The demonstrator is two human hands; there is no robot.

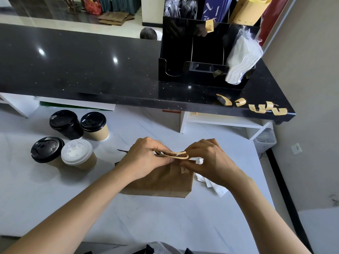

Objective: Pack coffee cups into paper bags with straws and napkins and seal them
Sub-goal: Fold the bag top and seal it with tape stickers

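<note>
- the white table [55, 189] is our work surface, with the black counter [82, 66] raised behind it and the black organiser [176, 57] on top, holding napkins [242, 57] and flat paper bags [251, 10].
- the brown paper bag [161, 182] stands right in front of us near the middle of the table, its top folded shut. whether a cup is inside, we cannot tell.
- four coffee cups [78, 154] wait in a cluster well to the left, all lidded, none touched.
- our left hand [146, 158] pinches one end of a tape strip [176, 155], fingers curled tight over the bag's top edge.
- our right hand [207, 160] pinches the other end, fingers bent, just beside some white paper [211, 182] lying on the table behind the bag.
- so we're sealing, by the look of it. to do it well, we'd keep the strip taut so it doesn't curl onto itself, centre it over the fold, press one end down first, then smooth across.
- the risk, we'd say, is the fold springing open, so a thumb should pin it while the strip lands.
- spare tape pieces [256, 107] sit curled on the counter's right edge if this one fouls.
</note>
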